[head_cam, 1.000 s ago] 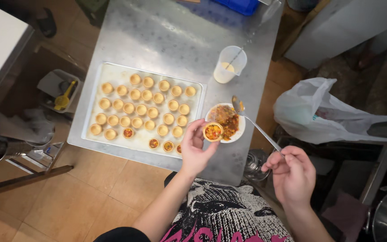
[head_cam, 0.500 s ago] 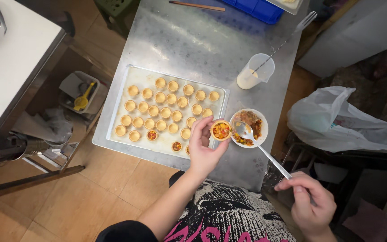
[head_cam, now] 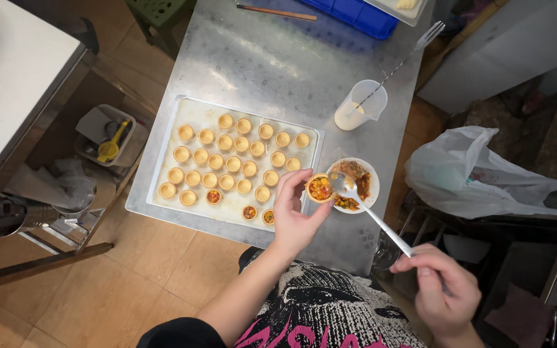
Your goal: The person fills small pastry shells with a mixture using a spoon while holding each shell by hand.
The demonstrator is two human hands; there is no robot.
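- Here, the left hand [head_cam: 294,216] pinches a small tart shell [head_cam: 320,188] between thumb and fingertips, holding it up just over the right edge of the tray [head_cam: 162,151] and beside the bowl [head_cam: 374,187].
- The held shell carries a chopped filling of red, yellow and green bits.
- The right hand [head_cam: 443,293] is closed around the far end of a long metal spoon [head_cam: 369,212]; the spoon's bowl rests at the tart shell's rim, between it and the white bowl.
- The bowl sits on the metal surface [head_cam: 259,64] just right of the tray and holds more of the same mixed filling.
- The tray lies flat on the surface and bears rows of empty shells [head_cam: 227,161]; three filled ones [head_cam: 249,212] sit along its near edge.
- Behind the bowl stands a clear measuring jug [head_cam: 360,105] with a pale liquid, perhaps a batter or cream, though the view is too small to be sure; a long-handled whisk-like utensil [head_cam: 414,48] leans out of it.
- A white plastic bag [head_cam: 465,174] lies to the right, off the surface.
- A blue crate [head_cam: 356,13] sits at the far edge.
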